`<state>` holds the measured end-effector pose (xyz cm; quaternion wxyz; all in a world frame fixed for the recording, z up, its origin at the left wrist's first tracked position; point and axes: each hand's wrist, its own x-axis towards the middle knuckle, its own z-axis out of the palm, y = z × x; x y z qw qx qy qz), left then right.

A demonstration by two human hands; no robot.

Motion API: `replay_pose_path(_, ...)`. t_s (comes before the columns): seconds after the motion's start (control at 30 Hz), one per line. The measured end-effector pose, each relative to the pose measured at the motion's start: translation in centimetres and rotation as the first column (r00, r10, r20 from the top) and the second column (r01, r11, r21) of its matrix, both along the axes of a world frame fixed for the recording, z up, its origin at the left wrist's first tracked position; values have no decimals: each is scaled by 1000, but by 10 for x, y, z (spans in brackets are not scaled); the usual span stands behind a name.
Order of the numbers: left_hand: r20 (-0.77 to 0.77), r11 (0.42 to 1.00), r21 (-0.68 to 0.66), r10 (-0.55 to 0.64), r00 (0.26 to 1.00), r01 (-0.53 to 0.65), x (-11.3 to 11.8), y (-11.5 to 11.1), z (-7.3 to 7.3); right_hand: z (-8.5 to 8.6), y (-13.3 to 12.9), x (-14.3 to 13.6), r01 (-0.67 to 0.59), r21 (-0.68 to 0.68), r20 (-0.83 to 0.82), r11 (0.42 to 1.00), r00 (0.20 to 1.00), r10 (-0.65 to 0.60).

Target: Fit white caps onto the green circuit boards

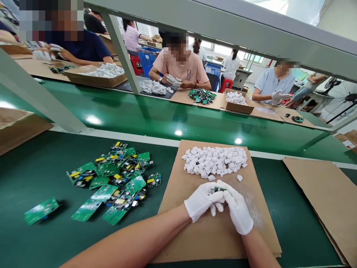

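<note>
Both hands wear white gloves and meet above a brown cardboard sheet [192,238]. A small green circuit board [219,189] shows between the fingertips, largely hidden by the gloves. My left hand [200,202] closes on it from the left, and my right hand [236,207] grips it from the right. Just beyond the fingers lies a heap of small white plastic-looking pieces [214,160], with one loose white piece [239,178] apart at its right. On the dark green table to the left is a loose pile of circuit boards [108,169] with yellow and black components.
A single circuit board [41,211] lies at far left. Another cardboard sheet [320,190] is at right, a cardboard box [19,126] at left. A grey metal frame [122,48] spans overhead. Across the green belt [156,115], several gloved co-workers sit by similar piles.
</note>
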<state>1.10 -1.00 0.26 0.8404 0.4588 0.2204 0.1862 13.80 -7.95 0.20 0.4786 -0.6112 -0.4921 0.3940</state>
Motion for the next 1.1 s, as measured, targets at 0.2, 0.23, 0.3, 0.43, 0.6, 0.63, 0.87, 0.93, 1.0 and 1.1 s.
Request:
replay_pose_path(0.2,83,987,-151,-39,996,51,-1,0,-3,-6,2,5,55,-27,-30,998,998,-56)
replay_pose_path(0.23,122,977,-205,-30,992,55,-1,0,-3,-7,2,5,51,-21,-48,998,998,-52)
replay_pose_path(0.3,167,961,-273,2,986,44,-2,0,-4,-8,0,4,33,-20,-52,999,998,-34)
replay_pose_path(0.43,185,975,-214,-19,983,59,-2,1,-2,-7,-2,-1,49,-60,102,997,994,-43)
replay_pose_path(0.6,96,988,-141,-55,994,68,-2,3,0,-1,-2,3,-24,-33,115,999,993,27)
replay_pose_path(0.63,84,987,-146,-53,995,65,-2,3,0,-1,-1,4,-49,-17,85,999,995,50)
replay_pose_path(0.87,35,999,12,-52,998,52,-2,-1,1,-3,-1,8,-18,-35,0,999,1000,18)
replay_pose_path(0.93,3,999,14,-39,999,39,-2,-1,2,-2,-1,8,-68,1,-45,998,997,68)
replay_pose_path(1.0,17,998,-44,-51,999,51,-2,0,2,-1,-1,8,-85,9,-10,996,996,85)
replay_pose_path(1.1,113,984,-138,-95,989,110,-3,2,5,-2,0,4,-31,-44,162,999,986,37)
